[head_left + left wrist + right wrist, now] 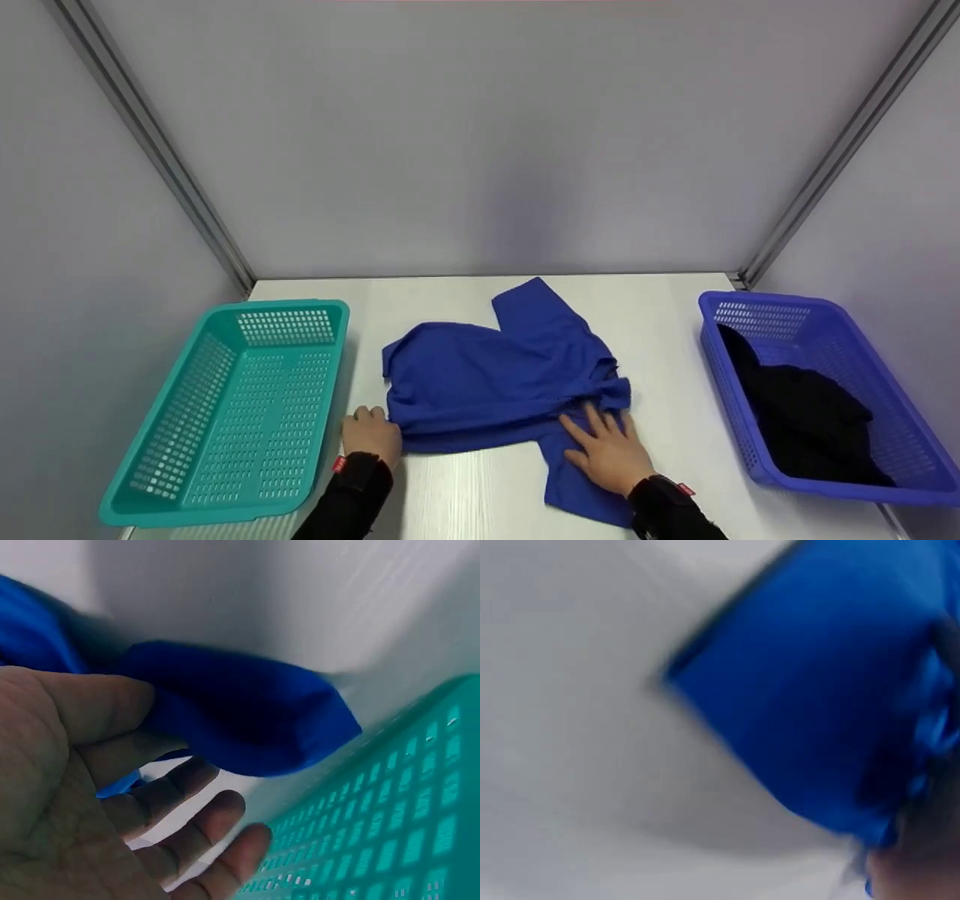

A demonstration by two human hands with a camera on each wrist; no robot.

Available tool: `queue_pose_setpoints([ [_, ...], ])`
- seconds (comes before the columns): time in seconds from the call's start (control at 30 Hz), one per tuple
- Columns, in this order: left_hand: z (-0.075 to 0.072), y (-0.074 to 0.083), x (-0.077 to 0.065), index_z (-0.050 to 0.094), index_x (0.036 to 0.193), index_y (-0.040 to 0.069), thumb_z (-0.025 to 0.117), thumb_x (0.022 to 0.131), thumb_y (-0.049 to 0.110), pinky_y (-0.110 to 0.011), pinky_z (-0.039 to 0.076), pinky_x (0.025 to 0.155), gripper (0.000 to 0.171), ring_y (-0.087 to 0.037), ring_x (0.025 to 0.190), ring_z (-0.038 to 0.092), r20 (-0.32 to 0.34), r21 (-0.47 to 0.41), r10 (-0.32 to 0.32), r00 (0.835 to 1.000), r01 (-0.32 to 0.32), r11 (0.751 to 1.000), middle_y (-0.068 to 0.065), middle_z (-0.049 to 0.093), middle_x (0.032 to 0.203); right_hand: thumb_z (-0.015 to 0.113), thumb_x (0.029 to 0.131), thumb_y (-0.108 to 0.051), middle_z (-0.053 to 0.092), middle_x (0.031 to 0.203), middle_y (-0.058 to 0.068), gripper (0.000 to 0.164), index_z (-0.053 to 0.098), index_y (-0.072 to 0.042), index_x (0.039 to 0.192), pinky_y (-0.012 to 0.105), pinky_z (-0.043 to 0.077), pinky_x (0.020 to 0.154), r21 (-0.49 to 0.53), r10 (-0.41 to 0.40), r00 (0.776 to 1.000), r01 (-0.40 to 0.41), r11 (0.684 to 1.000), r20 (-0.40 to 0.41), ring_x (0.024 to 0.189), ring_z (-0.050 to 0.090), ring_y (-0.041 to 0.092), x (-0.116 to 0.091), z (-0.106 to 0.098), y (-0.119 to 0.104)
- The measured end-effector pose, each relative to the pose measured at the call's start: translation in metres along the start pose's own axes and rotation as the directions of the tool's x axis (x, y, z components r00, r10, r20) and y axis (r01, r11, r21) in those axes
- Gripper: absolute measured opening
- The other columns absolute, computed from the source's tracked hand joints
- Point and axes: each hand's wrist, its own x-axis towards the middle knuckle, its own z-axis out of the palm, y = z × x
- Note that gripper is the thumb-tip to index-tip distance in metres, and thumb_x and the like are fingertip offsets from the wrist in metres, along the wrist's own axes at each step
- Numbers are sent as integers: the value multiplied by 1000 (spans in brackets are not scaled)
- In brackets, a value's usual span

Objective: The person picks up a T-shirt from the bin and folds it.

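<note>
A blue T-shirt (pixel 480 367) lies rumpled on its side on the white table, one sleeve pointing away and the other towards me. My left hand (pixel 373 436) pinches the hem at the shirt's near left corner; in the left wrist view thumb and forefinger hold the blue cloth (pixel 247 712) while the other fingers hang loose. My right hand (pixel 611 454) rests with spread fingers on the shirt near its collar and near sleeve. The right wrist view is blurred, with a blue sleeve (pixel 810 690) filling much of it and the hand only partly seen at the edge.
A green basket (pixel 330 390) stands at the left, close to my left hand. At the right is a purple basket (pixel 731 420) holding black cloth (pixel 810 420). Grey-white panels (pixel 480 150) enclose the white table (pixel 450 495) at the back and sides.
</note>
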Motion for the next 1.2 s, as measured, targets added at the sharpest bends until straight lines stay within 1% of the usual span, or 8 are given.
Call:
queue_pose_setpoints([
  [0.13, 4, 12, 2, 65, 90, 5, 65, 74, 27, -46, 42, 65, 28, -29, 85, 50, -85, -138, 161, 983, -172, 975, -10, 53, 92, 42, 93, -53, 30, 142, 29, 60, 35, -24, 144, 72, 5, 95, -36, 307, 947, -312, 950, -91, 123, 28, 56, 1, 1, 10],
  [0.3, 6, 25, 9, 51, 122, 2, 55, 87, 17, -47, 48, 72, 38, -33, 100, 55, -172, -331, 229, 958, -275, 903, -13, 58, 112, 52, 91, -46, 33, 140, 30, 61, 40, -14, 141, 77, 11, 89, -3, 327, 933, -331, 944, -149, 122, 28, 58, 3, 2, 13],
  [0.37, 10, 25, 11, 43, 132, 1, 54, 89, 10, -46, 48, 78, 45, -35, 108, 54, -161, -379, 201, 966, -248, 891, -15, 56, 120, 54, 90, -43, 33, 142, 26, 60, 40, -14, 141, 77, 15, 88, -2, 283, 949, -286, 958, -141, 124, 28, 56, 2, 4, 12],
  [0.53, 25, 19, 13, 40, 138, 6, 54, 88, 9, -51, 44, 76, 52, -37, 103, 52, -98, -329, 129, 987, -155, 931, -10, 53, 123, 53, 92, -42, 32, 145, 20, 57, 38, -21, 143, 75, 20, 89, 7, 240, 967, -240, 971, -87, 127, 27, 52, 0, 6, 13],
  [0.67, 31, 11, 19, 56, 127, 12, 57, 85, 14, -50, 41, 74, 42, -34, 94, 48, -157, -232, 144, 977, -178, 956, -9, 52, 108, 53, 91, -42, 30, 146, 20, 58, 38, -21, 143, 75, 19, 89, 8, 247, 967, -247, 969, -67, 128, 26, 51, -3, 3, 21],
  [0.83, 34, 2, 28, 61, 118, 19, 66, 79, 13, -50, 44, 74, 40, -41, 99, 45, -233, -312, 69, 970, -142, 939, -20, 46, 118, 51, 92, -44, 26, 149, 18, 59, 35, -22, 144, 75, 17, 90, 9, 250, 968, -250, 968, -31, 130, 23, 49, -5, 2, 28],
  [1.0, 30, 6, 35, 47, 136, 20, 61, 85, 15, -56, 42, 80, 54, -50, 113, 38, -86, -427, 6, 996, -42, 903, -27, 34, 138, 50, 93, -44, 25, 149, 18, 58, 35, -22, 144, 75, 18, 89, -4, 244, 969, -244, 970, -29, 130, 22, 50, -5, 3, 29],
  [1.2, 17, 12, 43, 47, 132, -1, 52, 90, 14, -61, 33, 91, 44, -46, 123, 32, -2, -465, -17, 1000, 14, 885, -19, 38, 138, 48, 93, -45, 21, 151, 16, 58, 32, -24, 146, 76, 16, 90, 3, 236, 972, -236, 972, -18, 132, 19, 48, -7, 6, 31],
])
